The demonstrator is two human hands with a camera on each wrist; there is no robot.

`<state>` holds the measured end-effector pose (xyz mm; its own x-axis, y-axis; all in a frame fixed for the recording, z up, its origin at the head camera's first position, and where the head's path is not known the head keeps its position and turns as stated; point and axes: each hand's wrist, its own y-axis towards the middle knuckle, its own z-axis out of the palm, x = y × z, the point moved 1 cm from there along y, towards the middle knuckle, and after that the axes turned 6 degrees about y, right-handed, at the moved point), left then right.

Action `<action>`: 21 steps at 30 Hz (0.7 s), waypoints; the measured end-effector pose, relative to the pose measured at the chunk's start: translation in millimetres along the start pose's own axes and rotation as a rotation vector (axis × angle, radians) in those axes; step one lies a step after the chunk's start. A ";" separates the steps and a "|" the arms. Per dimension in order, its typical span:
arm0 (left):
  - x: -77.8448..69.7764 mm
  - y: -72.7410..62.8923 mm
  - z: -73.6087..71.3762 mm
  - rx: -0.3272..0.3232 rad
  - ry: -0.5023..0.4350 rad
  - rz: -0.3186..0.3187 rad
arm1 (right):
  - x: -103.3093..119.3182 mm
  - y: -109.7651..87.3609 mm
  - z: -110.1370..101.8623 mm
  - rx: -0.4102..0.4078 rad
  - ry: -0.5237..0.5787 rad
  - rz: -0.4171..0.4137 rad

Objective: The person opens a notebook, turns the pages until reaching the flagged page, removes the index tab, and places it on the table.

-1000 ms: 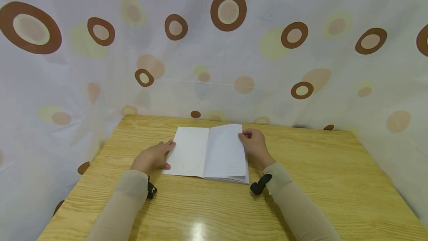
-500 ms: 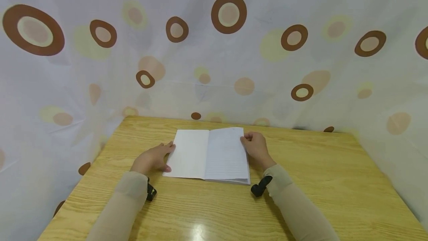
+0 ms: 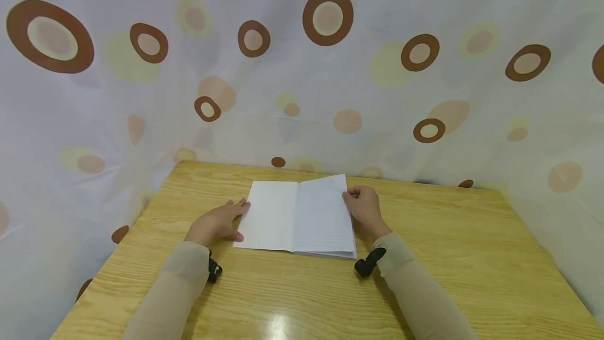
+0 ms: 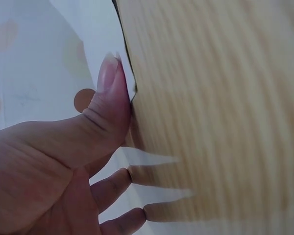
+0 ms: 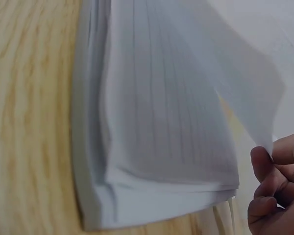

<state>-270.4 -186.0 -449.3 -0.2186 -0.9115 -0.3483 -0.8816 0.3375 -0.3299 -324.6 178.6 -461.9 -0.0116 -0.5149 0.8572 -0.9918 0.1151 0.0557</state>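
Observation:
An open notebook [image 3: 271,216] lies on the wooden table, with a blank left side and a lined right page [image 3: 323,219]. My left hand [image 3: 214,224] is at its left edge, fingers spread. In the left wrist view the thumb [image 4: 108,88] rests on the white sheet by its corner, and the other fingertips touch the tabletop. My right hand [image 3: 365,209] pinches the outer edge of the top right page between thumb and index finger. The right wrist view shows that thin leaf [image 5: 250,83] raised off the ruled pages [image 5: 171,112] beneath, which form a loose stack.
The wooden table [image 3: 453,245] extends on both sides of the notebook and in front of it. Behind and at the sides hangs a white cloth [image 3: 264,77] with brown and pastel circles. A black wrist strap piece [image 3: 370,262] sits on the right sleeve.
The pinched page's upper right corner has risen slightly. Both hands keep nearly the same places, and the whole head view has shifted a little.

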 end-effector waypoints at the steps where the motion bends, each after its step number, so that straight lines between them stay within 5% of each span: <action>1: -0.4 0.1 0.1 0.000 0.002 -0.001 | 0.2 -0.1 -0.6 -0.003 0.005 -0.005; 21: -7.8 -0.7 -1.1 0.013 0.023 -0.033 | 15.9 -8.0 -4.8 0.030 0.227 0.103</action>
<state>-268.6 -179.4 -445.4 -0.1988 -0.9274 -0.3167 -0.8831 0.3097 -0.3525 -316.2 173.6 -446.3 -0.0873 -0.2975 0.9507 -0.9902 0.1306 -0.0500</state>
